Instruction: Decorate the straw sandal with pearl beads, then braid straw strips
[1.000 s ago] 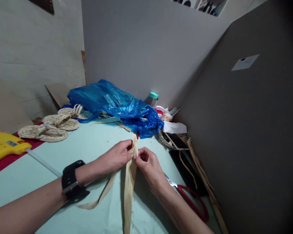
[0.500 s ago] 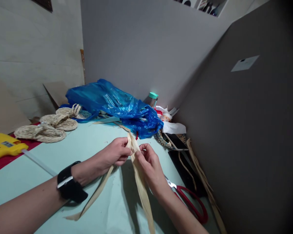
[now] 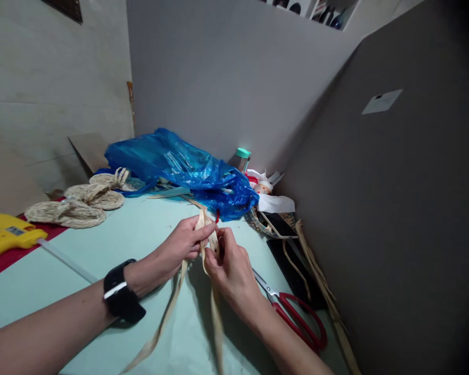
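Observation:
Pale, flat strips of dried plant fibre (image 3: 216,317) meet in a folded bunch between my two hands, over the middle of the table. My left hand (image 3: 189,237) pinches the fold, its thumb laid across the front. Close beside it, my right hand (image 3: 230,265) is closed on the strips just below and to the right. Two long ends hang down towards me, one under each hand. Red-handled scissors (image 3: 303,323) lie near my right forearm, blades pointing up and left. Part of the fold is hidden behind my fingers.
A crumpled blue plastic bag (image 3: 180,161) lies at the back. Coiled braided fibre pieces (image 3: 66,212) and a yellow glue gun (image 3: 13,234) are on the left. A phone (image 3: 279,225) and more fibre strips (image 3: 324,286) lie along the right-hand partition (image 3: 406,198).
My left thumb has moved across the front of the fold. My right hand has turned and shifted slightly left and down on the strips. The hanging ends have swung.

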A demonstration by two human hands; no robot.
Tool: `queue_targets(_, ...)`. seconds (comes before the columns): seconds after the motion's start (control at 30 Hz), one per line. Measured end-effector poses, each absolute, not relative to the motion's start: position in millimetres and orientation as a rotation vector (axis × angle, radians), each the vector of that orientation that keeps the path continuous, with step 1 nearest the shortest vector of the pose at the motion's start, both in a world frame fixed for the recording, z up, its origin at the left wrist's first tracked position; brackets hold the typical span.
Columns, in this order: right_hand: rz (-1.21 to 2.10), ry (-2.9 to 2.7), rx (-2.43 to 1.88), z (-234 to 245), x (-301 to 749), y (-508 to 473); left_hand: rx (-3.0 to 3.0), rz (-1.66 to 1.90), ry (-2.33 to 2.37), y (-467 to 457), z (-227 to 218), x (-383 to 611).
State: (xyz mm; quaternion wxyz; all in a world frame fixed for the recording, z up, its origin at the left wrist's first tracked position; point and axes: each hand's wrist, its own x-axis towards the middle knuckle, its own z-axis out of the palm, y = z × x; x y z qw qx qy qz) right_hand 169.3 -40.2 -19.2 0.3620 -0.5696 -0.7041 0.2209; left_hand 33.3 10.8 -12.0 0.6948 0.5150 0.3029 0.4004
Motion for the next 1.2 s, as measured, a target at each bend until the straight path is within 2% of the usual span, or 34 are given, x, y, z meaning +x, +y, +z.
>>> queue_targets(0.43, 0.645, -2.150, -1.411, -16.1, 181.7, -38.3, 0.973, 1.497, 0.784, 49.5, 22.4, -13.8)
queue_targets(0.67, 0.924, -1.923, -1.339, -10.5, 204.4, -24.9, 0.934, 1.602, 0.768, 67.8, 30.2, -46.8)
queue_targets(0.73, 0.966, -1.725, -1.280, -11.0, 207.1, -22.6, 0.979, 1.501, 0.760, 62.9, 27.1, -40.2)
queue_targets(0.93, 1.313, -1.401, -1.036, -7.4, 192.3, -29.6, 1.205, 0.833, 0.619, 24.2, 9.2, 13.4)
queue_targets(1.07, 1.436, -1.372, -1.009, -7.7, 184.4, -33.1, 1.318, 0.728, 0.555, 19.8, 2.9, 15.5)
queue_targets(1.2, 1.346, -1.357, -1.081, -10.8, 185.0, -33.7, 1.430, 0.626, 0.583, 28.0, -1.8, 6.0)
